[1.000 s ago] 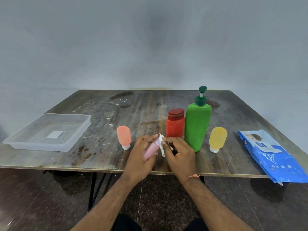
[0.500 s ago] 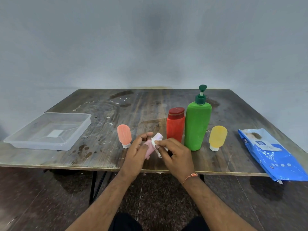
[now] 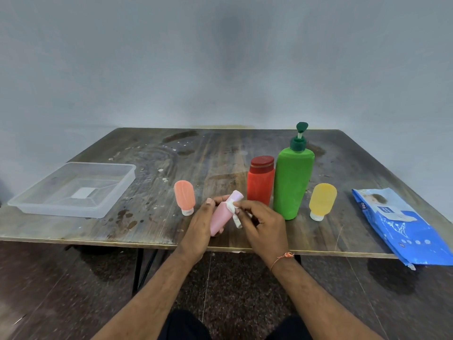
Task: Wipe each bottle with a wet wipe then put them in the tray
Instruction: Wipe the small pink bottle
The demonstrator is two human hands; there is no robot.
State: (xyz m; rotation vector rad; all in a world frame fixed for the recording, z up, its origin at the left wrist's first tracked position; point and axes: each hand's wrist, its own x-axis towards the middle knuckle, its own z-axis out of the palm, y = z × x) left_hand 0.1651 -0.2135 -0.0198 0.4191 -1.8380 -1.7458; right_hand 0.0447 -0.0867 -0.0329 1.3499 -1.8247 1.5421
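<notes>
My left hand point(image 3: 199, 227) holds a small pink bottle point(image 3: 221, 219) tilted over the table's near edge, cap end pointing away. My right hand point(image 3: 263, 228) pinches a white wet wipe point(image 3: 234, 213) against the bottle's upper side. On the table stand a salmon squeeze bottle point(image 3: 185, 196), a red bottle point(image 3: 260, 184), a tall green pump bottle point(image 3: 293, 179) and a yellow squeeze bottle point(image 3: 322, 201). The clear plastic tray point(image 3: 117, 192) sits at the left with nothing in it.
A blue wet-wipe pack point(image 3: 402, 224) lies at the right, overhanging the wooden table's point(image 3: 220, 153) front edge. The tabletop is stained and wet in patches. A plain wall stands behind; dark floor lies below.
The pink bottle has tipped so more of its body shows, and the wipe has slid along it under my right fingers. Both hands shifted slightly.
</notes>
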